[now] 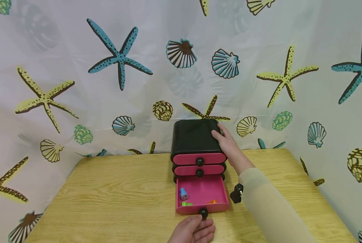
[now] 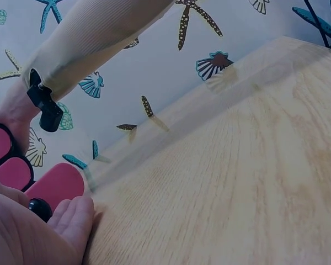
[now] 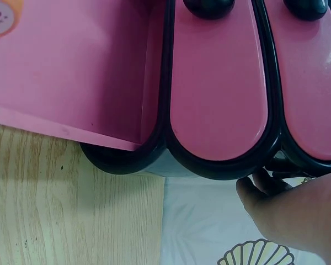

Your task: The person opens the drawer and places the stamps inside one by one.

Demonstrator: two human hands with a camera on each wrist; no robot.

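Three pink drawers front the black chest (image 1: 194, 136) at the table's (image 1: 108, 189) back edge; right hand (image 1: 229, 143) lies flat-fingered on top, left hand (image 1: 194, 231) pinches the open bottom drawer's knob (image 1: 203, 212).

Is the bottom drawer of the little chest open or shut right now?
Open. The bottom drawer is pulled out, showing small items inside; the left hand is at its knob. The two upper drawers sit flush.

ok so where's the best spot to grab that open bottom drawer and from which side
By the round black knob at the middle of the bottom drawer's front, coming from the front edge of the table. It sticks out, and the left hand's fingers already touch it there.
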